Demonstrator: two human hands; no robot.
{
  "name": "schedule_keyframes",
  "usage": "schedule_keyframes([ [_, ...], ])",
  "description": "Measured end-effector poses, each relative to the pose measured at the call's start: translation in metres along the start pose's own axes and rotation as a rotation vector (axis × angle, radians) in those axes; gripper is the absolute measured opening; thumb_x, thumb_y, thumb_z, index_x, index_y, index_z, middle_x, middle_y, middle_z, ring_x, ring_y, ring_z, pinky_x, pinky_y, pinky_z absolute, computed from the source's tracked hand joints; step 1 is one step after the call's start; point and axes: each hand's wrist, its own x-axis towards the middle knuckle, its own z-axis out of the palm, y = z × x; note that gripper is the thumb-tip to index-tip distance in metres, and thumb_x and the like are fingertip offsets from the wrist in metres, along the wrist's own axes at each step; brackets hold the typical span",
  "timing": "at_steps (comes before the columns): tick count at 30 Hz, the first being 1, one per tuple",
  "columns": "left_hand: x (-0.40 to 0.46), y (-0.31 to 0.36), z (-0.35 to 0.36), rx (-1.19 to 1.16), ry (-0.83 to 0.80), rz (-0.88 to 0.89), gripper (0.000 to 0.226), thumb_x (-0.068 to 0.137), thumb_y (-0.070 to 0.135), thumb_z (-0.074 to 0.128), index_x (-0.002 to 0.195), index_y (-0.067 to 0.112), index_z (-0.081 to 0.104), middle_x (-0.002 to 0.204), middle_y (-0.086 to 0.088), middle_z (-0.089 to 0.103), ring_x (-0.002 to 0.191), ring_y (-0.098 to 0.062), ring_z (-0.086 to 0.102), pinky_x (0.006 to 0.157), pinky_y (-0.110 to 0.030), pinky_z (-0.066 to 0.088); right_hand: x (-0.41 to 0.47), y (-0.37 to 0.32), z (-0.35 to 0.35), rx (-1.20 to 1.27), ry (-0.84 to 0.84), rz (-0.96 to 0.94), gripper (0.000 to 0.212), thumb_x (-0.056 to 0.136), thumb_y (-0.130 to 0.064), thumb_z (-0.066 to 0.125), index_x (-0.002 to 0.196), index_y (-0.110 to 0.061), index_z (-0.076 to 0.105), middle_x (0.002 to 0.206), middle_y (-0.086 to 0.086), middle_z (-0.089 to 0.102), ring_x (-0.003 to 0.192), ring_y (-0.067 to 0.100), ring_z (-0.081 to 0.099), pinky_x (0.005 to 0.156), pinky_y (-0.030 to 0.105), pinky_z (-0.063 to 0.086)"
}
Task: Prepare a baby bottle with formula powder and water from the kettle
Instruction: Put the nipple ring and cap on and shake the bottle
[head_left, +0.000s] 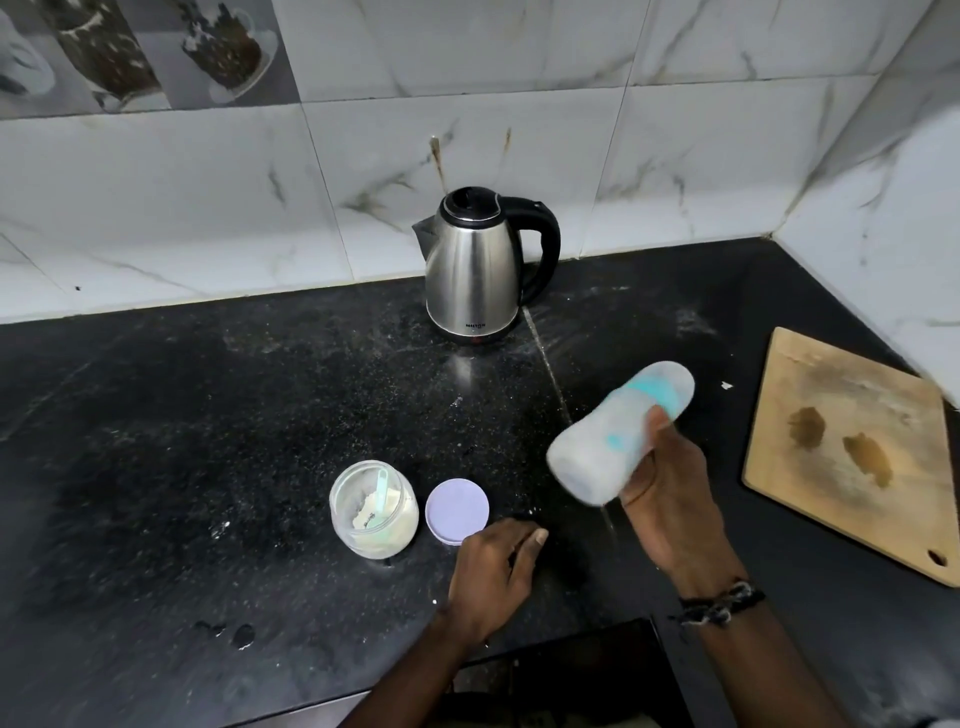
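Black granite counter (208, 415): dusty w/ white specks, prob. spilled powder; everything I need sits on it within arm's reach.
Baby bottle (618, 431): in my right hand (670, 499), lifted off the counter right of centre, tipped sideways, cap end pointing far-right. Blurred, so looks like I'm shaking it to mix; that's a guess from the smear.
R grip: fingers wrapped round the bottle's lower body, thumb (658, 423) on top. Closed firm on it bc a tilted, moving bottle would slip otherwise.
Teal bits: collar/markings show thru the cloudy cap; too blurred to tell if cap is screwed tight.
Left hand (493, 577): resting knuckles-down on the counter, near, just right of the lilac lid (457, 512). Fingers curled loosely; holding nothing I can see. Prob. parked there to steady me + ready to grab the lid.
Formula jar (374, 512): near-left, open, pale powder inside w/ a teal scoop (382, 491) stuck in it. Left open since lid lies flat just beside it on the right.
Steel kettle (475, 270): far centre by the tiled wall, upright, lid down, black handle to the right, spout left. Well apart from the bottle, out of the way.
Wooden chopping board (852, 447): right edge, stained, not in use.
Stage (my read): powder + water likely in, mixing now; jar not yet closed.
Risk: loose cap = leak when tipped.
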Motion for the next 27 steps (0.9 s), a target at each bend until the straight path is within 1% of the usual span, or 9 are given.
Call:
schedule_keyframes([
  [3,-0.002,-0.003,0.000,-0.019,0.009,-0.021,0.017,0.100,0.027,0.058,0.086,0.021,0.066,0.074,0.002,0.070,0.067,-0.014,0.065,0.060,-0.027,0.048,-0.005,0.000,0.004,-0.307,-0.047,-0.052,0.034,0.061,-0.046,0.087,0.081,-0.019,0.081,0.085,0.001,0.079,0.077,0.013,0.076,0.065,0.028,0.060],
  [4,-0.002,-0.003,0.000,-0.023,0.008,-0.019,0.017,0.100,0.027,0.059,0.086,0.022,0.066,0.073,0.003,0.070,0.066,-0.014,0.065,0.060,-0.027,0.047,-0.005,0.001,0.001,-0.284,-0.054,-0.049,0.042,0.056,-0.052,0.090,0.083,-0.021,0.081,0.087,0.001,0.079,0.079,0.013,0.076,0.067,0.027,0.060],
  [7,0.000,0.000,0.000,-0.006,-0.003,-0.005,0.019,0.103,0.027,0.060,0.091,0.019,0.072,0.077,0.005,0.070,0.071,-0.011,0.065,0.066,-0.019,0.043,-0.003,0.001,0.002,0.123,-0.048,0.009,0.064,0.039,-0.061,0.094,0.087,-0.020,0.082,0.097,0.002,0.078,0.090,0.014,0.075,0.079,0.035,0.062],
  [12,-0.002,-0.002,-0.001,-0.018,0.012,-0.023,0.022,0.100,0.030,0.057,0.083,0.019,0.067,0.071,0.001,0.070,0.065,-0.016,0.065,0.058,-0.028,0.048,-0.004,0.000,0.005,-0.266,-0.058,-0.057,0.064,0.043,-0.068,0.089,0.081,-0.018,0.081,0.087,0.005,0.079,0.079,0.017,0.076,0.068,0.029,0.061],
  [16,0.000,0.001,-0.001,0.007,-0.007,0.003,0.024,0.104,0.029,0.057,0.087,0.018,0.070,0.076,0.004,0.068,0.069,-0.013,0.063,0.064,-0.024,0.044,-0.002,0.008,-0.001,0.092,-0.046,0.034,0.069,0.041,-0.062,0.093,0.090,-0.016,0.081,0.097,0.005,0.078,0.089,0.017,0.075,0.080,0.035,0.062],
  [20,-0.004,-0.004,0.000,0.001,0.019,-0.020,0.026,0.096,0.026,0.055,0.078,0.013,0.068,0.071,-0.002,0.070,0.064,-0.016,0.064,0.054,-0.033,0.048,-0.003,0.005,0.000,-0.326,-0.072,-0.007,0.034,0.063,-0.043,0.090,0.084,-0.018,0.080,0.087,0.006,0.079,0.080,0.020,0.077,0.064,0.029,0.061],
  [21,-0.004,-0.004,0.000,0.000,0.020,-0.021,0.026,0.096,0.025,0.055,0.077,0.013,0.068,0.071,-0.002,0.070,0.063,-0.016,0.063,0.053,-0.032,0.048,-0.005,0.004,-0.001,-0.348,-0.089,-0.012,0.034,0.061,-0.045,0.090,0.083,-0.020,0.081,0.086,0.005,0.079,0.079,0.019,0.076,0.065,0.028,0.061],
  [25,0.000,0.002,0.000,0.004,0.006,0.001,0.023,0.103,0.028,0.058,0.088,0.017,0.072,0.076,0.004,0.070,0.070,-0.012,0.064,0.064,-0.025,0.045,-0.002,0.003,-0.002,0.042,-0.043,0.045,0.064,0.041,-0.062,0.092,0.084,-0.016,0.082,0.092,0.005,0.079,0.084,0.016,0.075,0.071,0.032,0.062],
  [27,-0.001,0.000,0.000,0.003,0.019,-0.007,0.022,0.102,0.029,0.058,0.089,0.017,0.072,0.076,0.003,0.071,0.069,-0.013,0.065,0.063,-0.027,0.046,-0.001,0.003,-0.001,-0.233,-0.003,-0.014,0.051,0.054,-0.053,0.091,0.082,-0.012,0.079,0.084,0.007,0.079,0.075,0.017,0.075,0.062,0.032,0.061],
])
